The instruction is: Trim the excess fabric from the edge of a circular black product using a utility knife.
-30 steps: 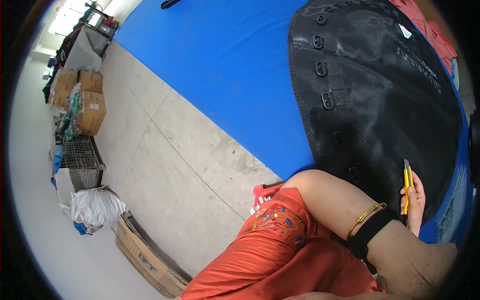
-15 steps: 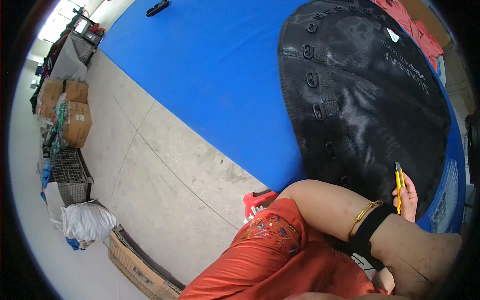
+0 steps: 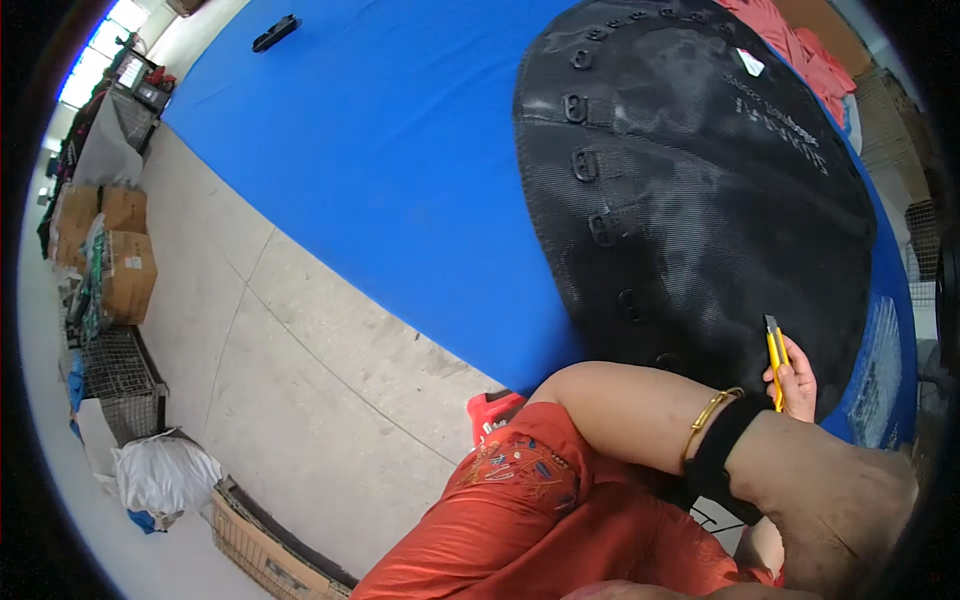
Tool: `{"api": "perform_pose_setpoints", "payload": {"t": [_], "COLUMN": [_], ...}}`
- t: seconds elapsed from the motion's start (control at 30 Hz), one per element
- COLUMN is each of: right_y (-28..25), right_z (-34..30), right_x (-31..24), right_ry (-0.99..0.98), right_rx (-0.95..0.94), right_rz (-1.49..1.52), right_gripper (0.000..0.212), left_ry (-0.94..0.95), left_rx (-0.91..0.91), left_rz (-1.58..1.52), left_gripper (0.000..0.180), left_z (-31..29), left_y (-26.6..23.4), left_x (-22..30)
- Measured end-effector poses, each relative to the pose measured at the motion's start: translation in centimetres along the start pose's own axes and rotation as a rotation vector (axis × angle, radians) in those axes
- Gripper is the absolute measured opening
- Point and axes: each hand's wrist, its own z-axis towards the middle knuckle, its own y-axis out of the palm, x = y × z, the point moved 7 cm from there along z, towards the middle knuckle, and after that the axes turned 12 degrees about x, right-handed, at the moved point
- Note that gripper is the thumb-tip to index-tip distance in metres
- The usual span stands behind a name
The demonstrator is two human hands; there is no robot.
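Observation:
My right hand is closed around a yellow utility knife, its blade out and pointing up and away. Below the blade lies a large rounded black mesh mat with a row of black rings along its edge; whether the blade touches it I cannot tell. My left arm is bent across the view, a gold bangle and black band at its wrist. Close to the camera, my left hand looms large, its fingers hidden, and it covers part of my right forearm.
A blue sheet covers the broad surface under the mat. A dark object lies at its far left. Cloth is piled at the far right. A red stool stands by my left elbow; cartons and a white sack line the left wall.
The whole view has shifted, so the mat, sheet and floor items sit further left. My right hand still holds the knife in much the same place over the mat.

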Motion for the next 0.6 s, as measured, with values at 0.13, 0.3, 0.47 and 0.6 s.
{"api": "perform_pose_setpoints", "payload": {"t": [0.13, 0.3, 0.47, 0.6], "right_y": [-0.8, -0.3, -1.9, 2.1], "right_z": [0.1, -0.4, 0.1, 0.5], "right_x": [0.9, 0.6, 1.1, -1.4], "right_ry": [0.001, 0.072, 0.074, 0.014], "right_rx": [0.031, 0.005, 0.008, -0.115], "right_rz": [0.003, 0.032, -0.07, -0.021], "right_gripper": [0.054, 0.056, 0.05, 0.047], "left_ry": [-0.014, -0.291, -0.374, -0.297], "left_rx": [-0.028, -0.061, 0.197, 0.401], "left_rz": [-0.236, 0.118, 0.191, 0.181], "left_gripper": [0.026, 0.038, 0.024, 0.019], "left_z": [0.6, -0.2, 1.1, 1.7], "left_y": [-1.6, -1.2, -3.5, -7.1], "left_x": [0.0, -1.1, -1.4, 4.0]}}
